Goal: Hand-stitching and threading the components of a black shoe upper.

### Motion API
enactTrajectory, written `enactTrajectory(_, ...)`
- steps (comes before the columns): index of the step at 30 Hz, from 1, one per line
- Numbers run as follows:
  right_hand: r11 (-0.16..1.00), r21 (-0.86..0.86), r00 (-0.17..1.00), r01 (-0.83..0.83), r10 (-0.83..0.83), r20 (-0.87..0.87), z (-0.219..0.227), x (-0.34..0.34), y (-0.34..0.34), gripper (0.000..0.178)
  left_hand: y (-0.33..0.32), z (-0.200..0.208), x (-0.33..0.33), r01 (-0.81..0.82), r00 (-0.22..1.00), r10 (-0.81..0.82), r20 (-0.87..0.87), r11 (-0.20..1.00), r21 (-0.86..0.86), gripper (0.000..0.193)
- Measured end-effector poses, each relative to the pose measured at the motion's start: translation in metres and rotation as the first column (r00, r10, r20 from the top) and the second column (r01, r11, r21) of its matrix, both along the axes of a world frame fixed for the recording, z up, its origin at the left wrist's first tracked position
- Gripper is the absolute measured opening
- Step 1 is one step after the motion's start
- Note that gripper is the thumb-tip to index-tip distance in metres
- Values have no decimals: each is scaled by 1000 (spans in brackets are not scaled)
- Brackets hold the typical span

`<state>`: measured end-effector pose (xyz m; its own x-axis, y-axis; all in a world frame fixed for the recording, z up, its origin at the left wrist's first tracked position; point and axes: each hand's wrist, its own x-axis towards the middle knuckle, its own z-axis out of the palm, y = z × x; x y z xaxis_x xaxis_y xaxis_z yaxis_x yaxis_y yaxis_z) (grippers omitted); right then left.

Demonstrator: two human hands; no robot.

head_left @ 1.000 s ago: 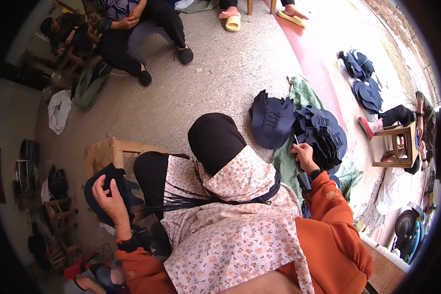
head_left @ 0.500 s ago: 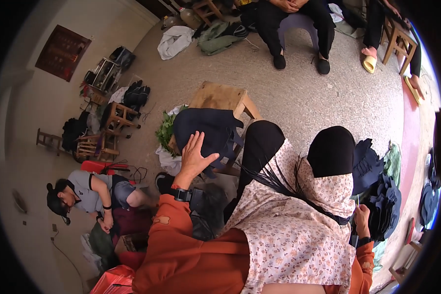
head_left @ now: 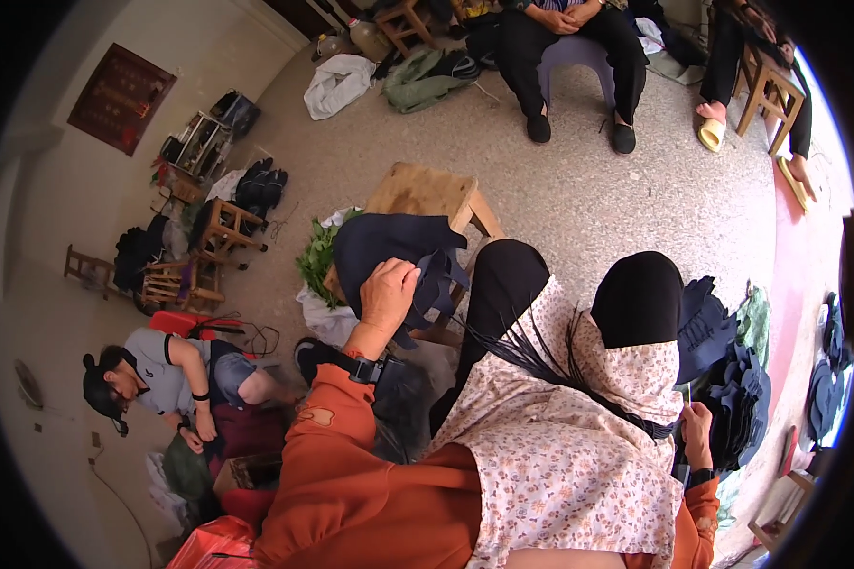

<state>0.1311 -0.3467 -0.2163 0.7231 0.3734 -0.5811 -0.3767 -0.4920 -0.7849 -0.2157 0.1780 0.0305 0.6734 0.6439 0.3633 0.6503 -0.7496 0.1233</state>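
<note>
Writing: dark red plaque [head_left: 121,99] on the wall carries rows of lettering, too small to read. Can't make out any label on the cloth.

Left hand [head_left: 387,296] is on the navy cloth pieces [head_left: 380,242], fingers curled and bunched, thumb and index tips close together near the cut edge. Can't tell if cloth is pinched between them. Black band with a device [head_left: 363,370] on that wrist. Right hand [head_left: 698,427], out by the right knee, has thumb and fingers closed on a thin pale stick-like item [head_left: 690,390], pointing up; its kind is unclear.

Navy cloth lies at the near end of a wooden stool [head_left: 422,190], left of the left knee: flat, dark, rounded at left, notched and jagged at right, loose flaps overlapping underneath. Green leaves [head_left: 316,256] just beside it. More navy pieces [head_left: 740,408] sit stacked beside the right hand, edges ragged, green sacking [head_left: 754,321] near. Floral apron [head_left: 579,465] covers the lap, dark cords [head_left: 550,363] across it.
</note>
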Motion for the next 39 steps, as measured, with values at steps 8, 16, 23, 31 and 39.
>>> enactTrajectory(8, 993, 99, 989, 63, -75, 127, 35, 22, 0, 11, -3, 84, 34, 127, 766, 380, 518, 701, -702, 19)
enactTrajectory(16, 594, 735, 944, -328, 230, 235, 269, -17, 129, 51, -98, 101, 130, 459, 844, 342, 413, -63, -886, 16)
enactTrajectory(23, 865, 386, 815, -319, 43, 577, 247, -42, 165, 52, -148, 39, 234, 558, 828, 361, 429, -457, -693, 26)
enactTrajectory(31, 639, 659, 867, 395, -24, -497, 195, 29, 154, 26, -126, -10, 224, 485, 867, 63, 494, 120, -866, 26)
enactTrajectory(39, 363, 708, 740, 606, 71, -669, 208, 44, 129, 32, -155, -7, 228, 606, 673, -672, 309, 262, -751, 16)
